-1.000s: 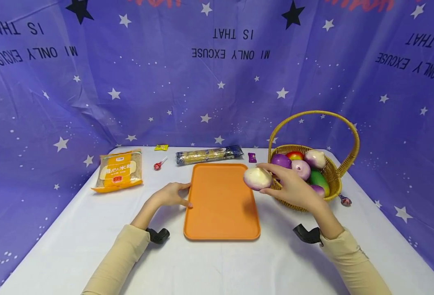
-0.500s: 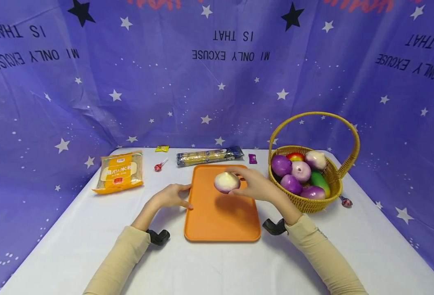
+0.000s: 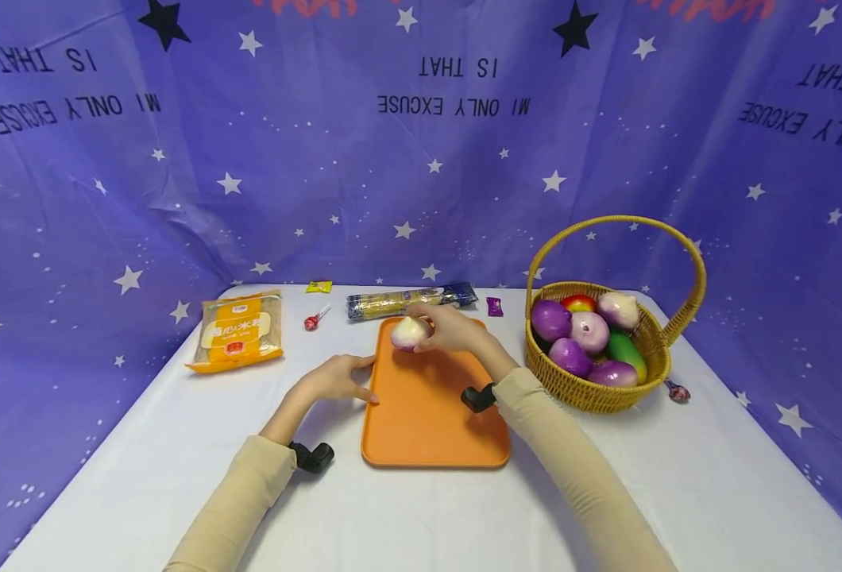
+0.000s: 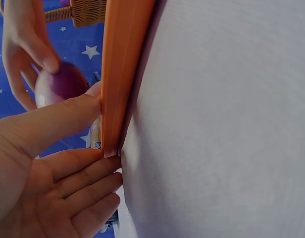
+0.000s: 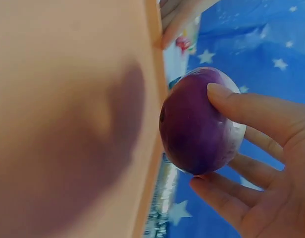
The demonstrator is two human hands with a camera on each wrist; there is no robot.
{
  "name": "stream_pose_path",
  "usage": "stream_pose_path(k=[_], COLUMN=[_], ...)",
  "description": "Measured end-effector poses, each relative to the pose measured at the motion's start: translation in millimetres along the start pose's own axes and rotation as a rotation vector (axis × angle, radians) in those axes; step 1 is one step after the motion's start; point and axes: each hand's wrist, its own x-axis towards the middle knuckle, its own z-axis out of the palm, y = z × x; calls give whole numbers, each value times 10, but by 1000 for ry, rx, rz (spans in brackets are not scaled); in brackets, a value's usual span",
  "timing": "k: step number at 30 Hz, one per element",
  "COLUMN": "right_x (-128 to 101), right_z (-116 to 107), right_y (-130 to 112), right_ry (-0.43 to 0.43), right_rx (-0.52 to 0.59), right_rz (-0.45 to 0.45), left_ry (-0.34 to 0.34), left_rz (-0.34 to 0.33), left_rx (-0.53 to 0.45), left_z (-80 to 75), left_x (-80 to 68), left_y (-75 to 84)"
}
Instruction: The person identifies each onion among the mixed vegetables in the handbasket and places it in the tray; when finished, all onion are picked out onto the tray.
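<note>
My right hand (image 3: 430,327) grips a white and purple onion (image 3: 410,332) just above the far left corner of the orange tray (image 3: 428,429). In the right wrist view the onion (image 5: 199,121) hangs by the tray's rim (image 5: 152,74), held between thumb and fingers (image 5: 256,114). My left hand (image 3: 349,381) lies on the white table at the tray's left edge. The left wrist view has its thumb (image 4: 68,114) pressed against the tray's rim (image 4: 125,74) and its fingers straight on the cloth. A wicker basket (image 3: 600,393) at the right holds several onions and other vegetables.
Behind the tray lie a long noodle packet (image 3: 399,302), a purple sweet (image 3: 494,306), a yellow sweet (image 3: 317,287) and a red lollipop (image 3: 311,320). A yellow food bag (image 3: 237,334) sits at the far left. Another lollipop (image 3: 674,390) lies right of the basket.
My right hand has carried the onion from beside the basket leftward and away from me, to above the tray's far left corner. My left hand has stayed at the tray's edge.
</note>
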Motion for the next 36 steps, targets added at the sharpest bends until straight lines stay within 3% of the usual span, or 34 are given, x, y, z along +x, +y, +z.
stream_pose_path(k=[6, 12, 36], right_x=[213, 293, 288], right_z=[87, 140, 187], right_y=[122, 168, 218], right_ry=[-25, 27, 28], right_rx=[27, 21, -23], right_rz=[28, 45, 42], left_ry=[-4, 0, 0], left_rz=[4, 12, -8], left_rx=[-2, 2, -15], left_z=[-5, -14, -9], left_x=[-3, 6, -18], left_y=[1, 16, 40])
